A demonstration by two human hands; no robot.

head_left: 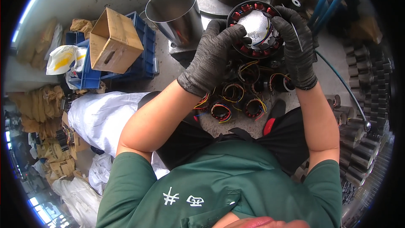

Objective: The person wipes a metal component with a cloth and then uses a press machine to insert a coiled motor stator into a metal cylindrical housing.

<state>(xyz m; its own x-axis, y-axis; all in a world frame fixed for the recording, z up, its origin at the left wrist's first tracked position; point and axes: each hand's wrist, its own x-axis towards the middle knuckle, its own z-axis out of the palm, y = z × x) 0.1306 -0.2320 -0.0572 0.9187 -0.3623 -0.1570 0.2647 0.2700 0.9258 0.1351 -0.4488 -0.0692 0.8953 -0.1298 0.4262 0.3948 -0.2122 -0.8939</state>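
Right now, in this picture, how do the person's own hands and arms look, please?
The left hand and right hand wear dark grey knitted work gloves with close-fitting cuffs. The forearms are bare, below short, dark green sleeves.

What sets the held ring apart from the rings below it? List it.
The held ring is between the gloved left hand and right hand; the rings below lie untouched.
The held ring's visible wires run inside its opening; some wires on the rings below stick outward.
Both are round with coloured wires.
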